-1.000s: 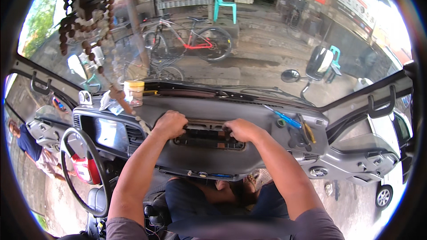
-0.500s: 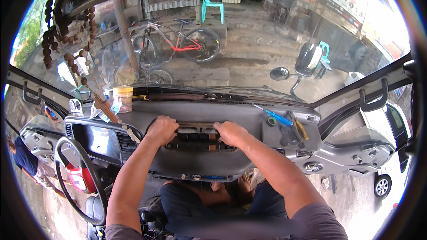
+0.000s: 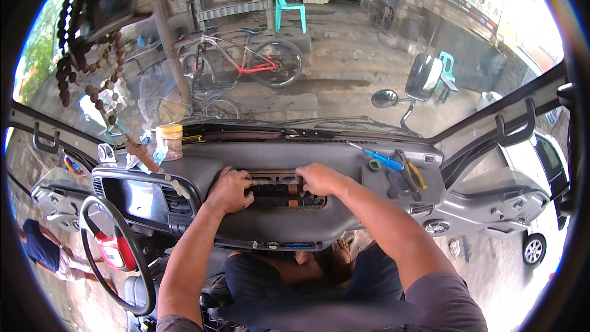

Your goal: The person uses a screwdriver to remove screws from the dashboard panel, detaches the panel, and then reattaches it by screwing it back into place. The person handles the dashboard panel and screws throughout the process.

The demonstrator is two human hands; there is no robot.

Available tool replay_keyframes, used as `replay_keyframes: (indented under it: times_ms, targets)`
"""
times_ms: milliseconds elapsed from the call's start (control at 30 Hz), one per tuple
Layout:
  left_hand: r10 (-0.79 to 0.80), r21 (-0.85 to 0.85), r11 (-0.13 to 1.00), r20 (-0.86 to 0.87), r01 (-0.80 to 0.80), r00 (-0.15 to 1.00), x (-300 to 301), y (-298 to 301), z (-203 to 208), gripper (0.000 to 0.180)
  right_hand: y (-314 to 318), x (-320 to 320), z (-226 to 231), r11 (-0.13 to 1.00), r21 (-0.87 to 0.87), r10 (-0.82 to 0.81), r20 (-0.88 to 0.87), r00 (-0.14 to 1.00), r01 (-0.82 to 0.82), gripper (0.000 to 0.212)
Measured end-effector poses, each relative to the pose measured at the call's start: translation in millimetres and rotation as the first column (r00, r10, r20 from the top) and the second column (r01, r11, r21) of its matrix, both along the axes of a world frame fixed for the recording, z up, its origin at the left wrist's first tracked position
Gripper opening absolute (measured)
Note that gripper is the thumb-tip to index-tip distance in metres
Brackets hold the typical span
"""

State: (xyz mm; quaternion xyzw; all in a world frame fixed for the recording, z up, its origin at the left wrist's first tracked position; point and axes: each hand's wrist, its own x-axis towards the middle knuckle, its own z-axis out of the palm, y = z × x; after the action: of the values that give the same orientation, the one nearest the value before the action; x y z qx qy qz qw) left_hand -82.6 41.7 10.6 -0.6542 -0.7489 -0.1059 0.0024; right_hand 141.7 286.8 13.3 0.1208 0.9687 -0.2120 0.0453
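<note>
grey dashboard (image 3: 270, 155) | slot (image 3: 276, 206) uncovered between grips | dark fittings (image 3: 278, 190) still inside | left hand (image 3: 232, 189), right hand (image 3: 316, 179) fingers curled, hold unclear

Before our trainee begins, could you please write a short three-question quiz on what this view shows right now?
1. Multiple choice: Which tool lies on the grey plastic dashboard, to the right of the person's right hand?
(a) a red hammer
(b) a blue-handled screwdriver
(c) a wooden paintbrush

2. True or false: The person's left hand is gripping the black steering wheel.

3. Fill in the colour: The clear, round jar on the dashboard has a ____ lid.

Key:
1. b
2. False; it is at the left end of the dark rectangular recess in the dashboard.
3. Yellow
</note>
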Motion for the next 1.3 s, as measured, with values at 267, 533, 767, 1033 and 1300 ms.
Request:
replay_keyframes:
  times_ms: [267,533,767,1033,1300]
  targets:
    - [0.068,-0.022,0.998,0.069,-0.066,0.995,1.1,8.1,-10.5,0.027,1.9,3.1,6.3,0.984,0.026,-0.177,-0.048,0.983,0.178,0.020]
    - [0.033,0.029,0.999,0.133,-0.037,0.991,-4.0,6.5,-17.7,0.022,-35.2,-6.5,15.4,0.945,0.219,-0.287,0.192,0.939,0.244,0.026]
    - [0.035,0.044,0.998,0.096,-0.039,0.995,-1.2,4.4,-16.2,0.021,-34.3,-14.0,15.9,0.953,0.270,-0.217,0.281,0.935,0.140,0.027]
    - [0.037,0.017,0.999,0.136,-0.040,0.990,-1.7,5.2,-13.2,0.022,-36.5,-1.9,8.9,0.937,0.283,-0.256,0.155,0.954,0.206,0.026]
    - [0.025,0.093,0.995,0.199,-0.044,0.980,2.8,2.1,-9.7,0.023,-26.9,-2.6,-2.7,0.940,0.295,-0.222,0.157,0.962,0.168,0.022]
